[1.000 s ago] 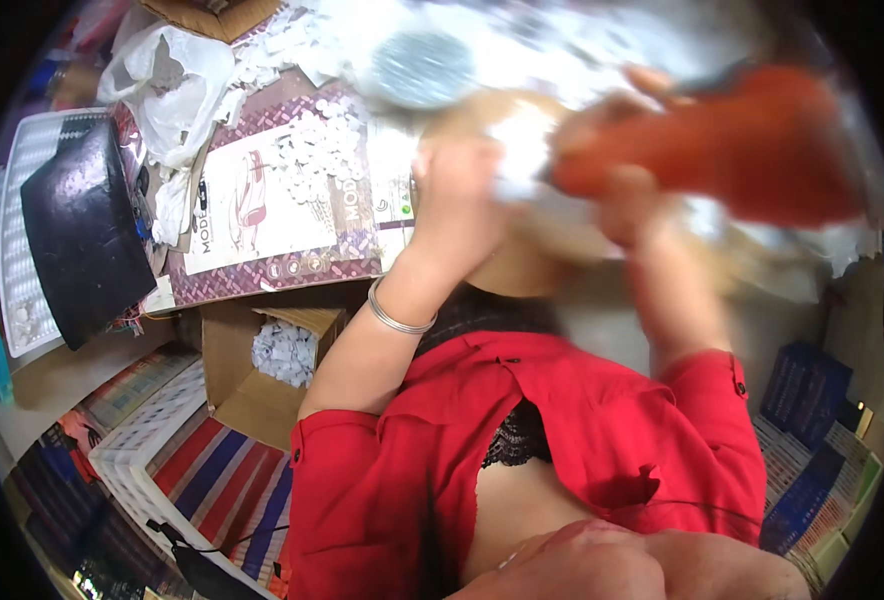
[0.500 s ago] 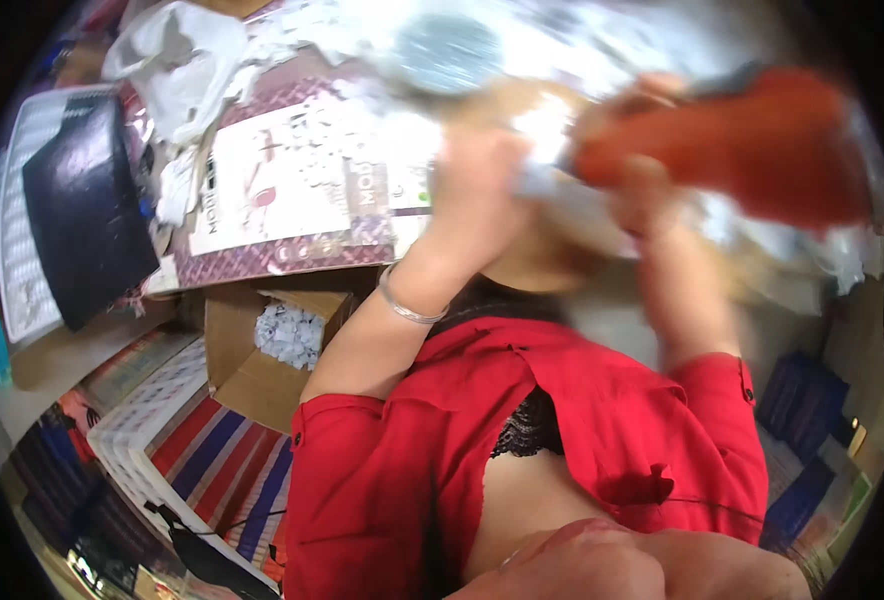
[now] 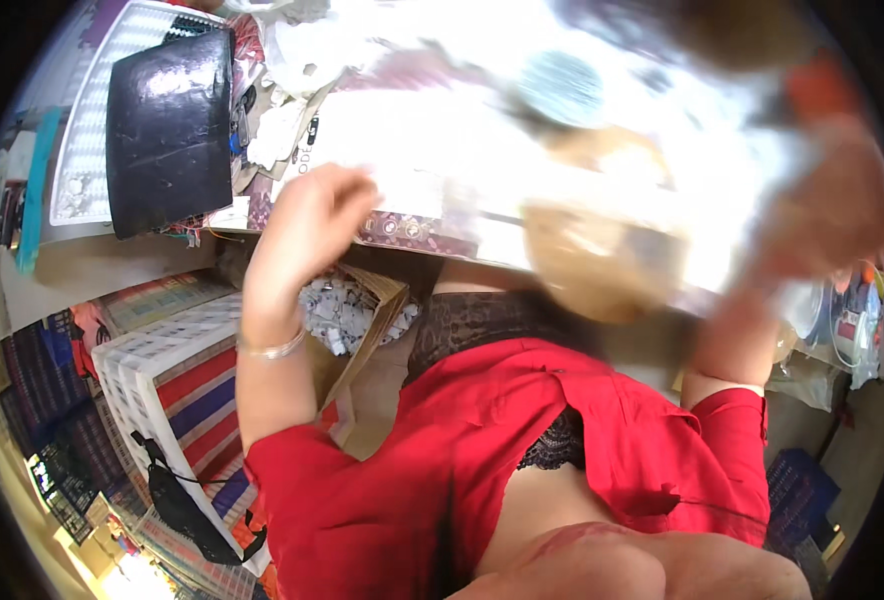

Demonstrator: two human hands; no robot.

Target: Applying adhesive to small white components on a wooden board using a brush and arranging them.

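Observation:
My left hand hovers by the table's near edge, above the cardboard box of pale scraps. Its fingers are loosely bent, thumb apart, and nothing shows between them. At the right end of the table, my right hand is smeared by motion, so its grip cannot be made out. A blurred orange-red object lies just beyond it. Between the hands a round brown piece overhangs the near edge, with a glossy patch on top. Behind it stands a round blue-grey item, perhaps a roll.
A black curved sheet leans over a white slatted tray at left. White plastic and paper scraps lie beside it. Below is a striped red and blue stack in a white frame. Clear bags hang at right.
My hands have moved apart: the left to the left and toward me, the right farther right. The orange-red object has shifted to the far right. The view has turned somewhat.

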